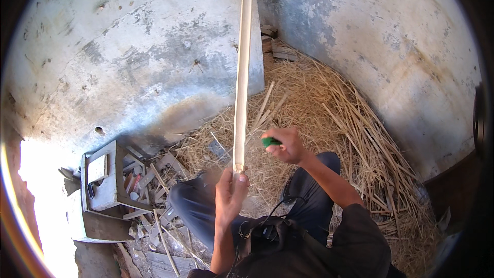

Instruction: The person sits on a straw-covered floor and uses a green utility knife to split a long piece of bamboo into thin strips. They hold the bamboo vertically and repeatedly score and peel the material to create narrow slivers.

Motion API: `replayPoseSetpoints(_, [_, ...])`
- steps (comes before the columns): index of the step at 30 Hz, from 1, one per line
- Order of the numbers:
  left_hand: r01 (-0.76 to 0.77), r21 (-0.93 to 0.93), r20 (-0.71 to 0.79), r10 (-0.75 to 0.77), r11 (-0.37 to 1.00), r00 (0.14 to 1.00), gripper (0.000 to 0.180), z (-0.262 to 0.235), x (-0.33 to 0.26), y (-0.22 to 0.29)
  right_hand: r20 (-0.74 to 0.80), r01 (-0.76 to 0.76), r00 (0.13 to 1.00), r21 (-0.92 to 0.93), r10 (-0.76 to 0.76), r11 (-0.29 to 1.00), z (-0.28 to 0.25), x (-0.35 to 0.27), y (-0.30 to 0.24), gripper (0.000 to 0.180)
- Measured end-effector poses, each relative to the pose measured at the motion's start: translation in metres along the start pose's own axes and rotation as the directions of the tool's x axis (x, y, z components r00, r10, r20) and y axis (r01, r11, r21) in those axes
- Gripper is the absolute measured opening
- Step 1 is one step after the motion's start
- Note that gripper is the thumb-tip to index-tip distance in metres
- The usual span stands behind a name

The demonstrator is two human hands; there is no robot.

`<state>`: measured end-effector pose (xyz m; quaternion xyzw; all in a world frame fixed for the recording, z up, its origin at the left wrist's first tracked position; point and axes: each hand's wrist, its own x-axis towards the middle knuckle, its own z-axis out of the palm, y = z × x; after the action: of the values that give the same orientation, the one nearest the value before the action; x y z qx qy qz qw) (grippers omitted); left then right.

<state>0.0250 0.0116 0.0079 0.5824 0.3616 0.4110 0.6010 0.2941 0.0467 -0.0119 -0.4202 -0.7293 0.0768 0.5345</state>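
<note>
A long, pale split bamboo piece (242, 77) stands nearly upright in front of me, its hollow inner side showing. Around its lower end my left hand (230, 195) is closed, with the thumb pressed near the cut end. My right hand (289, 146) is closed too, a short way to the right of the bamboo and apart from it. A small dark green thing (271, 142), perhaps a tool handle, pokes out between its fingers; the rest is hidden in the fist.
I sit with bent legs on straw-like shavings (303, 87). Long thin strips (370, 139) are heaped along the right wall (391, 62). At the left, a worn wooden box (105, 180) holds small items, with debris around it. The left wall (128, 56) juts out to a corner.
</note>
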Motion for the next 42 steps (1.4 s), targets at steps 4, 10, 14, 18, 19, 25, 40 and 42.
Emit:
replayPoseSetpoints(4, [-0.014, 0.028, 0.003, 0.014, 0.999, 1.000, 0.025, 0.009, 0.000, 0.010, 0.085, 0.189, 0.979, -0.030, -0.186, 0.981, 0.007, 0.005, -0.016, 0.045])
replayPoseSetpoints(10, [0.017, 0.008, -0.012, -0.017, 1.000, 1.000, 0.024, 0.014, -0.003, 0.014, 0.081, 0.228, 0.971, -0.022, -0.225, 0.974, 0.010, 0.004, -0.017, 0.047])
replayPoseSetpoints(14, [-0.081, 0.273, -0.096, 0.111, 0.958, 0.989, 0.020, 0.015, -0.001, 0.009, 0.095, 0.215, 0.973, -0.041, -0.210, 0.976, 0.008, 0.004, -0.017, 0.047])
replayPoseSetpoints(18, [-0.129, 0.421, -0.189, 0.226, 0.898, 0.956, 0.020, 0.022, 0.002, 0.017, 0.081, 0.202, 0.977, -0.084, -0.196, 0.976, 0.009, 0.003, -0.014, 0.046])
replayPoseSetpoints(19, [-0.125, 0.421, -0.200, 0.226, 0.898, 0.953, 0.020, 0.023, 0.002, 0.018, 0.081, 0.207, 0.977, -0.093, -0.200, 0.974, 0.009, 0.004, -0.014, 0.045])
replayPoseSetpoints(25, [-0.100, 0.368, -0.223, 0.192, 0.925, 0.956, 0.023, 0.022, 0.001, 0.015, 0.090, 0.197, 0.978, -0.127, -0.186, 0.972, 0.007, 0.006, -0.018, 0.040])
replayPoseSetpoints(40, [-0.015, 0.271, -0.198, 0.071, 0.963, 0.978, 0.019, 0.016, -0.001, 0.011, 0.067, 0.188, 0.982, -0.207, -0.177, 0.960, 0.001, 0.009, -0.020, 0.033])
replayPoseSetpoints(42, [-0.004, 0.264, -0.201, 0.059, 0.965, 0.978, 0.018, 0.015, -0.002, 0.011, 0.065, 0.194, 0.981, -0.222, -0.184, 0.955, 0.002, 0.009, -0.020, 0.032])
